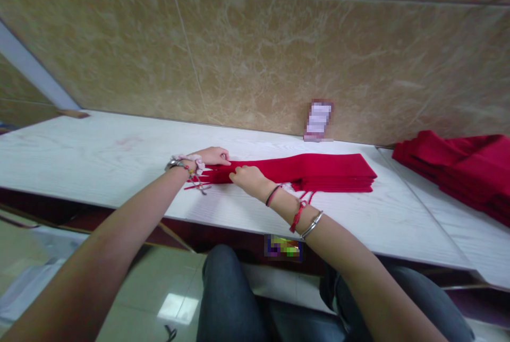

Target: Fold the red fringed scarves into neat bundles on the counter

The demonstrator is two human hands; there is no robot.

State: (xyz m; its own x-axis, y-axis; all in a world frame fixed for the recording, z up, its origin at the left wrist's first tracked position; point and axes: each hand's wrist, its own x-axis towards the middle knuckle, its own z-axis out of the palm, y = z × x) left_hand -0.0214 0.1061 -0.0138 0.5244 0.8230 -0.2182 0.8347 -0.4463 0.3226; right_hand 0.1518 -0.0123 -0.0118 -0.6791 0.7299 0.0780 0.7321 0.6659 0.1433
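One red stack lies on the table. Left hand and right hand curl at its narrow end; whether either pinches it, I cannot tell. Risk: uneven pulling could skew the stack; left-wrist bracelets could snag loose strips.

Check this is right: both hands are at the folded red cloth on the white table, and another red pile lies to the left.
Wrong side: the head view shows the other red pile to the right. The left hand and right hand are at the folded red cloth on the white table.
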